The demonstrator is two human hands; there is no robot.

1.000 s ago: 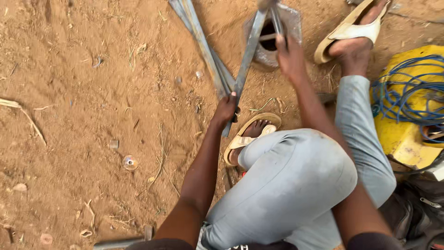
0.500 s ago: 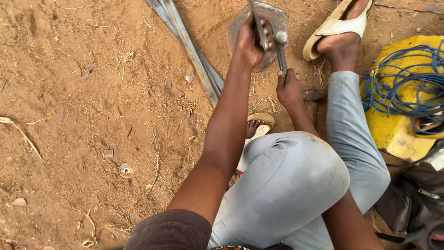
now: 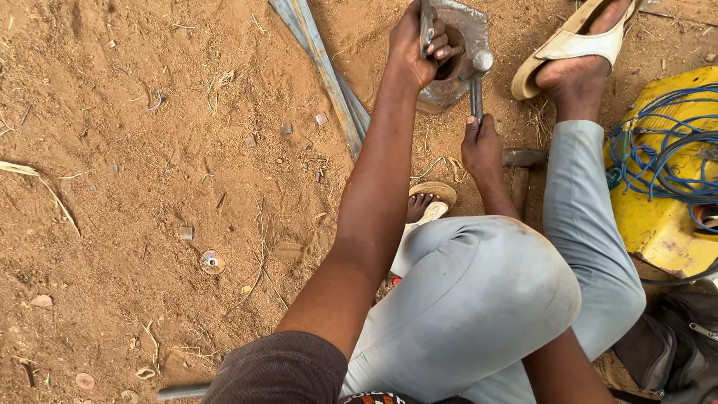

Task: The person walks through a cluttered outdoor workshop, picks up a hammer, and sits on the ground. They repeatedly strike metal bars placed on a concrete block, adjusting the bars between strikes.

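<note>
Two hands work over a grey metal block (image 3: 465, 56) with a round hole, lying on the sandy ground (image 3: 134, 187): the left hand (image 3: 416, 46) is clenched around a flat metal strip (image 3: 425, 26) that stands upright at the hole, its long axis running toward the top edge. The right hand (image 3: 482, 150) is wrapped around the handle of a hammer (image 3: 477, 82), which points away from the person, head against the block. A yellow case (image 3: 662, 224) at right carries coiled blue cable (image 3: 666, 142).
</note>
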